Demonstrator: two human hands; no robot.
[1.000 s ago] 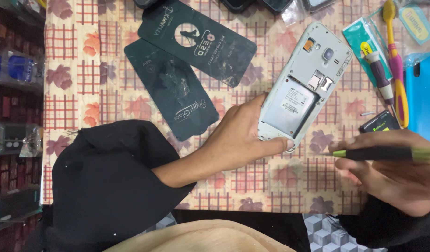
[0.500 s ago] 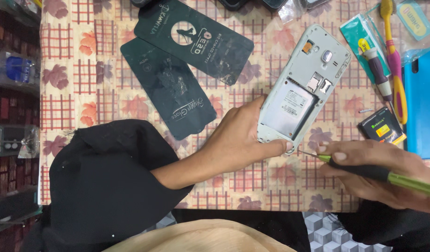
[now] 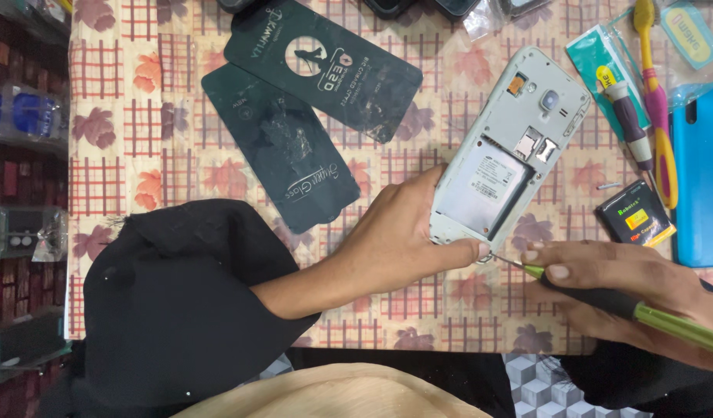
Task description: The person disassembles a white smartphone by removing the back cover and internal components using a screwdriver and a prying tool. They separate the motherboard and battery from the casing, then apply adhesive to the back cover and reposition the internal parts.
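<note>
Grey backless phone (image 3: 507,151) gripped by left hand (image 3: 387,240), right hand (image 3: 620,282) clasping green screwdriver (image 3: 643,310)

Green-handled screwdriver (image 3: 643,313) cut off at right edge, tip hidden under opened phone (image 3: 503,155) corner; blue case (image 3: 701,178) cropped at right; left hand (image 3: 387,240) fingertips hidden behind phone

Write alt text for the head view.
The left hand steadies a backless pale grey phone on a leaf-patterned checked tablecloth, while the right hand sets a green-handled screwdriver tip at its lower corner. Two dark green flat packets lie beside it.
</note>
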